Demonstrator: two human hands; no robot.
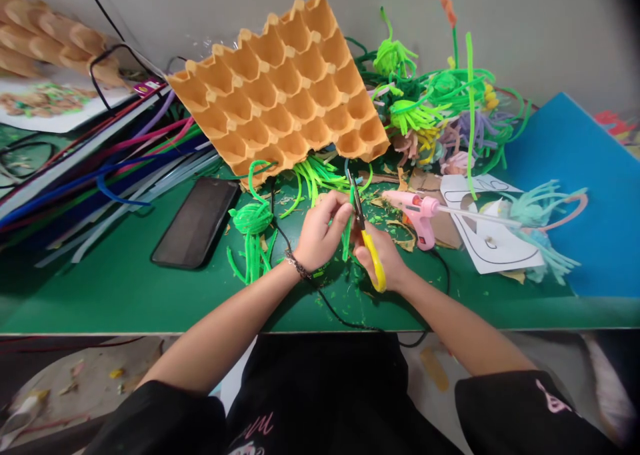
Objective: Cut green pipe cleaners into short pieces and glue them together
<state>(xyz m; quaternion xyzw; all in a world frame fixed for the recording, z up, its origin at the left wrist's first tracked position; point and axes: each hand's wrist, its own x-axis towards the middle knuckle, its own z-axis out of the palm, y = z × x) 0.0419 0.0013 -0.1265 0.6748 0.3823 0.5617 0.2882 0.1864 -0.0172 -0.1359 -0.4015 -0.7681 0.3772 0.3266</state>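
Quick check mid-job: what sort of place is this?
Probably a craft worktable: heaps of pipe cleaners and a pink glue gun lie on the green table, an egg tray leans behind, and the right hand holds yellow-handled scissors to a green pipe cleaner in the left hand.

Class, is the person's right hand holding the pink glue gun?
No: the pink plastic glue gun lies on the green tabletop, while the right hand grips yellow-handled scissors.

Egg tray leans at top centre, phone lies dark at centre left, pink glue gun right of centre, blue sheet far right.
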